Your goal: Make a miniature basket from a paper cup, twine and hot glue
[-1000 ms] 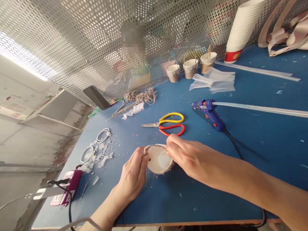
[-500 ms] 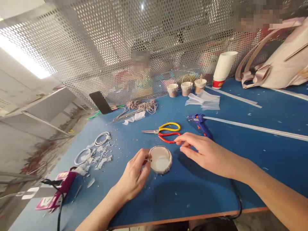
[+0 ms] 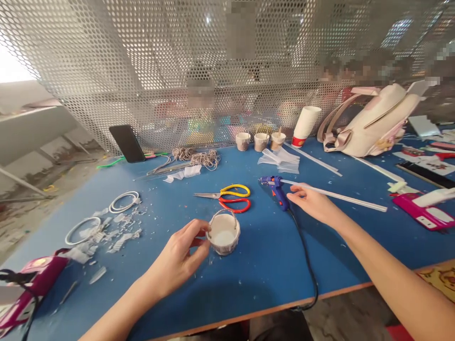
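The blue table (image 3: 263,284) fills the lower and middle frame. On it, the left hand (image 3: 177,253), loosely open, has its fingertips at the rim of the small cup-shaped basket with twine handle, near the centre. The right hand (image 3: 314,201), half curled and not closed, is beside the blue glue gun with translucent stick (image 3: 280,193); contact I cannot tell. To grip this gun, the fingers would need to close around its handle. Yellow-and-red-handled metal scissors (image 3: 217,195) lie between gun and basket (image 3: 224,247).
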Motion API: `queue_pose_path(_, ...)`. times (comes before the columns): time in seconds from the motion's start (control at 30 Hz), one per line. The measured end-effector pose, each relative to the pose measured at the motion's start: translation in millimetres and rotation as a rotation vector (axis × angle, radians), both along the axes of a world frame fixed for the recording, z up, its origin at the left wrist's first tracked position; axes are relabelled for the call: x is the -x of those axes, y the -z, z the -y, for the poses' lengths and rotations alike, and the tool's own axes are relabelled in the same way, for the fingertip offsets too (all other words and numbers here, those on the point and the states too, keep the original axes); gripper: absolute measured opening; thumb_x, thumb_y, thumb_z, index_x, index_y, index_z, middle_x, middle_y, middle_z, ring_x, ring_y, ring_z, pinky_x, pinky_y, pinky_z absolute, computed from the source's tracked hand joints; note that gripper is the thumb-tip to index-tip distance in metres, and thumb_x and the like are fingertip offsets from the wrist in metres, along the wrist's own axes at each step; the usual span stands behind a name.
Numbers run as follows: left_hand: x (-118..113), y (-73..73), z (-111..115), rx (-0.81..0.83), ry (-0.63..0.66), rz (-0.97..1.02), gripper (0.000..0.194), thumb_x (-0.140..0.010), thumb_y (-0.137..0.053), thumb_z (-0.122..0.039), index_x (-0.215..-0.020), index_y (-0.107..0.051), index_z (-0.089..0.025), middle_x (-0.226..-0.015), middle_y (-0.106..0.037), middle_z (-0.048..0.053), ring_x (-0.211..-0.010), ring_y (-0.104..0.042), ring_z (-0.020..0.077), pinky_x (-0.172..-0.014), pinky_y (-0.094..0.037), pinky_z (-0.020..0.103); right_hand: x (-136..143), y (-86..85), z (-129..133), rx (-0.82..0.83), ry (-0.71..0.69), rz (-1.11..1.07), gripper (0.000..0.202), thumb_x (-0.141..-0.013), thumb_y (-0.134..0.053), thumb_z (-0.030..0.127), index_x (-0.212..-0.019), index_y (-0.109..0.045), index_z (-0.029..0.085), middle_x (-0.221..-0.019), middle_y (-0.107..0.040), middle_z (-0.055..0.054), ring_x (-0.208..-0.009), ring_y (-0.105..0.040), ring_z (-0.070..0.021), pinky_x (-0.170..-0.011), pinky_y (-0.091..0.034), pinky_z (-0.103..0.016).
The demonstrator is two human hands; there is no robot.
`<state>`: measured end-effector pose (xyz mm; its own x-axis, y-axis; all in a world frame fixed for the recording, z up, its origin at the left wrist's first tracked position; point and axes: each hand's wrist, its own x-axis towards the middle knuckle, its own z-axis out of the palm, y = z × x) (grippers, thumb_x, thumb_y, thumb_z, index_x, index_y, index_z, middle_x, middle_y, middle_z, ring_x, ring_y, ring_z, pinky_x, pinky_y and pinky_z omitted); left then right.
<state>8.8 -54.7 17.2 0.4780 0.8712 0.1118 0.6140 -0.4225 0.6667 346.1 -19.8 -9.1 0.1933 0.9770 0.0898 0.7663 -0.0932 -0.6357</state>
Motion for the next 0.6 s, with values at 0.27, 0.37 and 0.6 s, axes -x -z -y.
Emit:
queue_pose_path(0.27,-1,5.7,1,-0.071,0.090,0.071,0.011,-0.087,-0.042,-0.023,-0.093,-0.052,-0.021,-0.115,-0.061,0.009,-0.087,-0.064,0.0156,-0.070,-0.057,0.027,65,-22.2,31,-0.247,-0.389,-0.006,0.012,-0.087,-0.047,0.026,-0.079,-0.055,0.022,-0.079,-0.061,-0.003,-0.070,-0.060,-0.0155,-0.068,-0.047,-0.027)
queue_pose_path(0.37,-1,11.1,3,-0.093,0.096,0.072,0.012,-0.088,-0.043,-0.022,-0.096,-0.052,-0.021,-0.120,-0.058,0.011,-0.087,-0.065,0.0154,-0.071,-0.056,0.027,92,-26.3,35,-0.246,-0.505,-0.050,0.005,-0.087,-0.051,0.021,-0.086,-0.055,0.020,-0.083,-0.062,-0.003,-0.072,-0.061,-0.0148,-0.068,-0.049,-0.026)
queue_pose_path(0.6,-4,24.4,6,-0.194,0.145,0.085,0.009,-0.089,-0.043,-0.021,-0.095,-0.051,-0.021,-0.127,-0.053,0.014,-0.105,-0.061,0.0203,-0.079,-0.054,0.031,116,-17.8,27,-0.316,-0.560,-0.028,0.004,-0.086,-0.053,0.016,-0.087,-0.055,0.020,-0.084,-0.064,-0.004,-0.075,-0.063,-0.0170,-0.069,-0.052,-0.028)
